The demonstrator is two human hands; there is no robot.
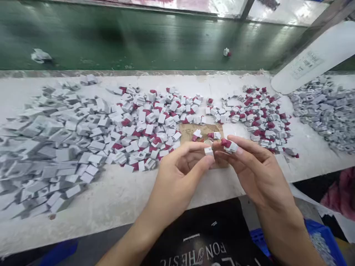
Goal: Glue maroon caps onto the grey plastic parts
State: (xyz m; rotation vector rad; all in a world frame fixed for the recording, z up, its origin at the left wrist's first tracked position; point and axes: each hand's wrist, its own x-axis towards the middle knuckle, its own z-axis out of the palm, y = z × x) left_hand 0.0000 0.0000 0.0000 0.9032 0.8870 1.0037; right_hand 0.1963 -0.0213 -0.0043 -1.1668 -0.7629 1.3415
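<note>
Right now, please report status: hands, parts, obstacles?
Left hand pinches small white piece. Right hand holds white-and-red part. Heaps of grey parts and white-and-red parts beyond, apart from hands.

We get bright, even overhead light here, with soft glare streaks on the green belt [144, 37] up top. Heavy wide-angle stretch smears the grey pieces [33, 147] at the left edge, while the centre looks reasonably sharp.

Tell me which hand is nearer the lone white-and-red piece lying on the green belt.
Right. The right hand sits almost straight below the lone piece on the green belt; the left hand is farther off to the left.
</note>
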